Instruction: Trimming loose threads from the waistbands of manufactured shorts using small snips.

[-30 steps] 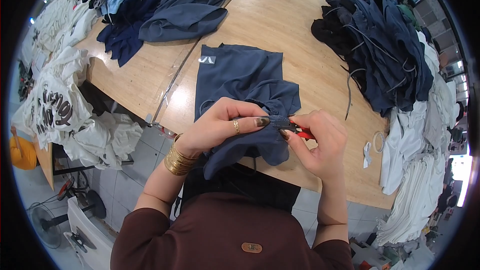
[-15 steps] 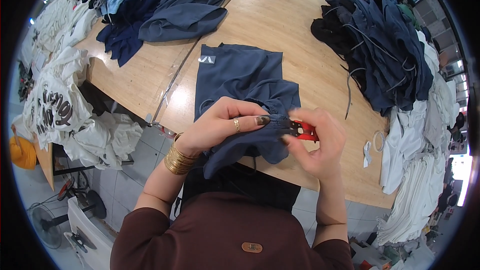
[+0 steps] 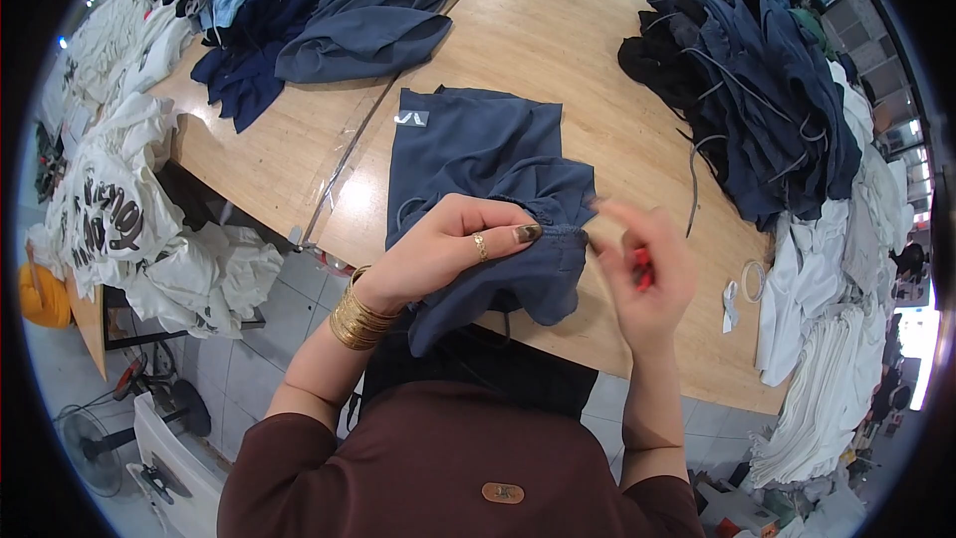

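Patch (image 3: 418, 120), white-marked, on blue-grey garment (image 3: 483, 137). Left hand (image 3: 438, 244): grip pinched on gathered band (image 3: 563, 237). Right hand (image 3: 652, 301), blurred, wrapped round red tool (image 3: 642, 267). White cloth (image 3: 119, 207) printed black.

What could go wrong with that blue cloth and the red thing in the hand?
The red tool in the right hand is close to the left hand; it might poke those fingers, though blur hides its tip. It could also snag the gathered part of the blue-grey garment that the left hand pinches. And the garment hangs past the near edge of the table, so if let go it might slip off.
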The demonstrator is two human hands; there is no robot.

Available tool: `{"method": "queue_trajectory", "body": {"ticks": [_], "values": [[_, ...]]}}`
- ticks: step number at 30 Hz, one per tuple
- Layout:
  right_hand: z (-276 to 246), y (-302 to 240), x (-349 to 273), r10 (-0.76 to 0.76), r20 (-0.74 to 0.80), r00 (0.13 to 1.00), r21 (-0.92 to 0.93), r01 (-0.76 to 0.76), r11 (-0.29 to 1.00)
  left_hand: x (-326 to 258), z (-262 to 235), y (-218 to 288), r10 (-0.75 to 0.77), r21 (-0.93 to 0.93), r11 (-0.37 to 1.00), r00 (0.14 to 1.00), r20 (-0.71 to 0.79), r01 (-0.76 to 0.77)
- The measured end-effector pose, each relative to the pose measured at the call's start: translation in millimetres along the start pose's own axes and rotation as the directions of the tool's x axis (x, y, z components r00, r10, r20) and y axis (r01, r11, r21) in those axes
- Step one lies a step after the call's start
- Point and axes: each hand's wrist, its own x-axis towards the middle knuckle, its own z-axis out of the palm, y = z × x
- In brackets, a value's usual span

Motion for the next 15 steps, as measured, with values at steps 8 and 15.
{"method": "queue_trajectory", "body": {"ticks": [8, 15], "values": [[14.5, 10.3, -10.2, -0.235, 0.039, 0.971, 0.039, 0.233, 0.972, 1.8, 5.3, -3.1, -0.083, -0.306, 0.949, 0.996, -0.035, 0.068], [6.9, -4.3, -7.4, -0.018, -0.024, 1.0, 0.091, 0.02, 0.996, -0.1, 8.0, -2.8, -0.03, -0.183, 0.983, 0.995, -0.099, 0.011]]}}
